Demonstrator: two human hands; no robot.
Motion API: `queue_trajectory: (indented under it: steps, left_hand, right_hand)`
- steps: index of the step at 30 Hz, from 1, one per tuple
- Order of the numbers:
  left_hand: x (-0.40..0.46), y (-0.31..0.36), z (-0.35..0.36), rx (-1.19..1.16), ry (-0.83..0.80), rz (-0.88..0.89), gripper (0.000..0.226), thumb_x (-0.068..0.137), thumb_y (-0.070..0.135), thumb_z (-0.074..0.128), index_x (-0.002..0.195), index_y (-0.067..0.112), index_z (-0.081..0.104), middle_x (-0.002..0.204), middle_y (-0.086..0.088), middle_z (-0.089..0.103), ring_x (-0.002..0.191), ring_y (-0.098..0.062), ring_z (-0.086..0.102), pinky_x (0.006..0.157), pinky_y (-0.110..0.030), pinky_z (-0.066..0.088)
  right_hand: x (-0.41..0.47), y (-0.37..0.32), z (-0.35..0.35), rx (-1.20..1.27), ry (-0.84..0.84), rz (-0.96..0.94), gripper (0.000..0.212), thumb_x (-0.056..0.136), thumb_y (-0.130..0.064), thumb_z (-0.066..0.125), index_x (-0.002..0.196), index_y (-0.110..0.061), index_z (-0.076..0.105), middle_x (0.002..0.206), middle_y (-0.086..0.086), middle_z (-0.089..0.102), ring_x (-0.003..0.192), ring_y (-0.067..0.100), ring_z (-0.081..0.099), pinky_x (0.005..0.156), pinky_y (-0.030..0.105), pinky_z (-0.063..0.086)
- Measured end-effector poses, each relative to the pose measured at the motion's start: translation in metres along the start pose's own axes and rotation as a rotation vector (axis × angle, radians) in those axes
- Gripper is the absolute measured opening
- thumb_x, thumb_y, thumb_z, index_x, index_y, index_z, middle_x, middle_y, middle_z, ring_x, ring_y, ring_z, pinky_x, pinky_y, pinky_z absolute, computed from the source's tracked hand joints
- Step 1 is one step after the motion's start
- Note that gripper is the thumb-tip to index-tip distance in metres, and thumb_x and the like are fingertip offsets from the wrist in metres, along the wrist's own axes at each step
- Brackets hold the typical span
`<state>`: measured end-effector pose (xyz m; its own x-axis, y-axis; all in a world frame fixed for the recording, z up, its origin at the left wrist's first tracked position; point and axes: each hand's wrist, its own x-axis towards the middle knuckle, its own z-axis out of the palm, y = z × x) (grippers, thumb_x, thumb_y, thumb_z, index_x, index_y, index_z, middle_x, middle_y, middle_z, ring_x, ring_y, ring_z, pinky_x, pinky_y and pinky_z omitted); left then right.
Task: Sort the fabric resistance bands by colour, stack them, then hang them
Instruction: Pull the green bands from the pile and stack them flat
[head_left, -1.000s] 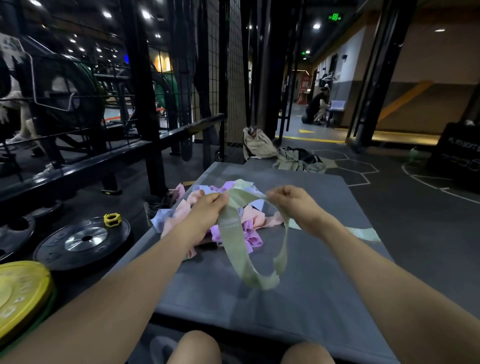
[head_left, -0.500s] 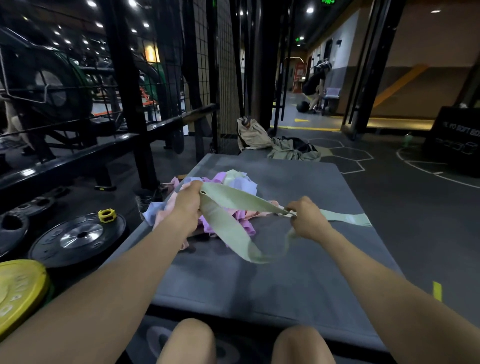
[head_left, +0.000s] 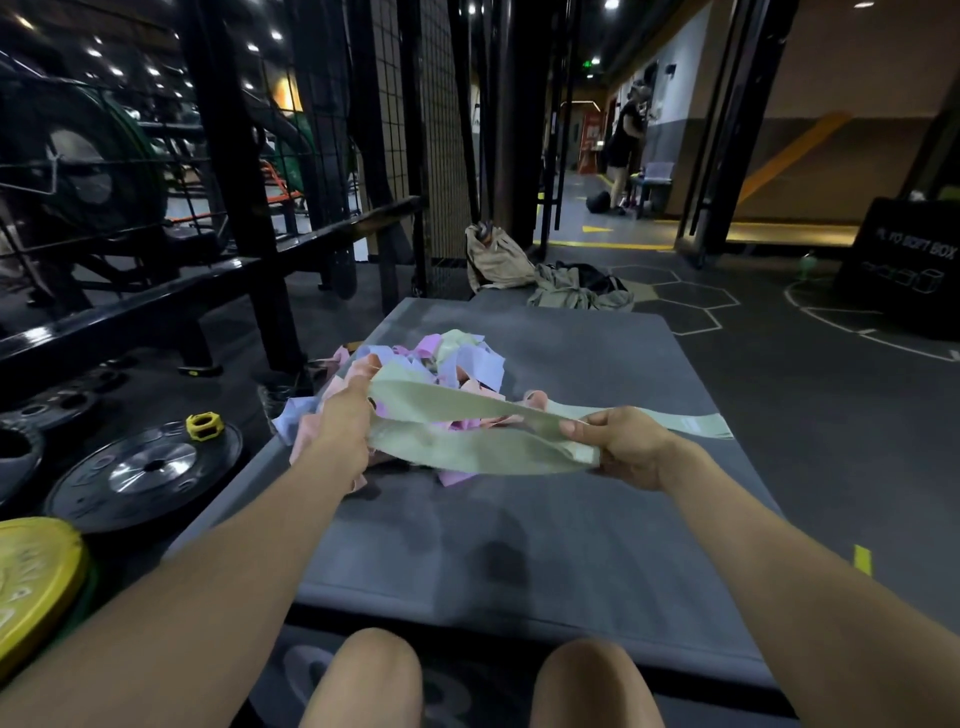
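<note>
A pale green fabric band (head_left: 467, 447) is stretched flat between my two hands above a grey mat (head_left: 519, 545). My left hand (head_left: 343, 421) grips its left end and my right hand (head_left: 618, 447) pinches its right end. Behind the band lies a jumbled pile of bands (head_left: 441, 358) in pink, purple, lilac-blue and green, near the mat's left side. Another pale green band (head_left: 696, 423) lies flat on the mat just beyond my right hand.
Black weight plates (head_left: 145, 467) and a yellow plate (head_left: 31, 587) lie on the floor at left, beside a black rack (head_left: 223, 208). Bags and clothes (head_left: 550, 280) sit past the mat's far edge. A person stands in the distance (head_left: 626, 140). My knees are at the bottom.
The hanging loop of the green band has been pulled out straight. My right hand moved right and down, my left hand dropped lower, and the band now spans flat between them.
</note>
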<state>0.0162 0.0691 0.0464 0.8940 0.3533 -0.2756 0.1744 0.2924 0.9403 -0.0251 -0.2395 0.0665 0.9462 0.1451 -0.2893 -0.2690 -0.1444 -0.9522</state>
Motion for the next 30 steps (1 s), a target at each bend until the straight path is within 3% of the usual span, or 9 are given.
queue_trajectory:
  steps: [2,4,7,9,13,18,22,28,30]
  left_hand:
    - [0.024,-0.009,-0.011,-0.033,0.012,-0.069,0.068,0.041,0.048,0.072,0.102,0.018,0.067,0.096,-0.007,0.072,0.072,-0.031,0.07,0.074,-0.052,0.053]
    - [0.004,-0.001,-0.011,0.021,-0.025,-0.085,0.065,0.05,0.038,0.07,0.109,0.014,0.062,0.082,-0.006,0.071,0.058,-0.026,0.067,0.067,-0.042,0.053]
    - [-0.027,0.004,-0.002,0.15,-0.084,-0.099,0.027,0.08,0.025,0.065,0.102,0.013,0.058,0.066,-0.002,0.064,0.047,-0.017,0.062,0.076,-0.039,0.051]
    - [-0.027,0.0,0.0,0.203,-0.121,-0.143,0.005,0.089,0.02,0.057,0.089,0.015,0.057,0.072,-0.001,0.059,0.059,-0.017,0.061,0.084,-0.038,0.049]
    - [-0.028,-0.001,-0.002,0.286,-0.222,-0.166,0.01,0.098,0.015,0.046,0.09,0.016,0.05,0.085,-0.003,0.056,0.075,-0.016,0.055,0.065,-0.028,0.047]
    - [-0.024,-0.005,-0.004,0.326,-0.225,-0.018,0.02,0.096,-0.001,0.043,0.084,0.014,0.048,0.085,-0.008,0.051,0.073,-0.019,0.055,0.076,-0.031,0.051]
    - [-0.032,-0.001,0.0,0.22,-0.238,-0.029,0.023,0.095,-0.004,0.042,0.078,0.007,0.052,0.08,-0.011,0.056,0.071,-0.02,0.057,0.052,-0.021,0.056]
    - [-0.039,0.006,0.01,-0.135,-0.258,-0.139,0.019,0.091,-0.009,0.037,0.082,-0.001,0.05,0.083,-0.014,0.053,0.08,-0.019,0.057,0.067,-0.024,0.056]
    - [-0.038,0.005,0.016,-0.125,-0.255,-0.125,0.019,0.09,-0.013,0.038,0.082,-0.003,0.052,0.086,-0.014,0.056,0.083,-0.017,0.058,0.08,-0.026,0.056]
  right_hand:
    - [0.001,0.004,-0.004,-0.024,0.032,-0.013,0.035,0.088,-0.029,0.063,0.059,-0.017,0.049,0.053,-0.004,0.049,0.049,0.008,0.047,0.052,0.017,0.042]
    - [0.004,0.008,-0.009,-0.059,0.08,-0.011,0.038,0.089,-0.032,0.061,0.058,-0.019,0.045,0.056,-0.002,0.042,0.051,0.01,0.041,0.052,0.018,0.04]
    - [0.007,0.014,-0.012,-0.095,0.116,0.015,0.031,0.091,-0.022,0.061,0.061,-0.017,0.052,0.057,-0.001,0.048,0.052,0.012,0.041,0.053,0.023,0.04]
    - [0.009,0.018,-0.011,-0.117,0.131,-0.007,0.025,0.091,-0.015,0.06,0.066,-0.015,0.057,0.055,-0.003,0.053,0.053,0.012,0.043,0.053,0.023,0.036]
    - [0.012,0.023,-0.013,-0.279,0.213,-0.066,0.021,0.088,-0.001,0.056,0.07,-0.012,0.059,0.063,0.001,0.051,0.059,0.014,0.041,0.052,0.023,0.031]
    - [0.013,0.028,-0.016,-0.254,0.196,-0.129,0.028,0.081,0.016,0.051,0.071,-0.009,0.058,0.06,0.001,0.045,0.059,0.013,0.039,0.056,0.022,0.032]
    - [0.008,0.027,-0.017,-0.24,0.19,-0.14,0.02,0.082,0.013,0.052,0.073,0.001,0.064,0.066,0.004,0.058,0.061,0.012,0.049,0.047,0.01,0.04]
    - [0.002,0.026,-0.026,0.035,0.116,-0.152,0.028,0.081,0.015,0.04,0.07,0.005,0.065,0.075,0.012,0.059,0.073,0.013,0.054,0.062,0.013,0.051]
    - [0.0,0.028,-0.03,0.076,0.1,-0.169,0.032,0.079,0.021,0.038,0.072,0.004,0.064,0.081,0.012,0.058,0.081,0.016,0.054,0.084,0.02,0.05]
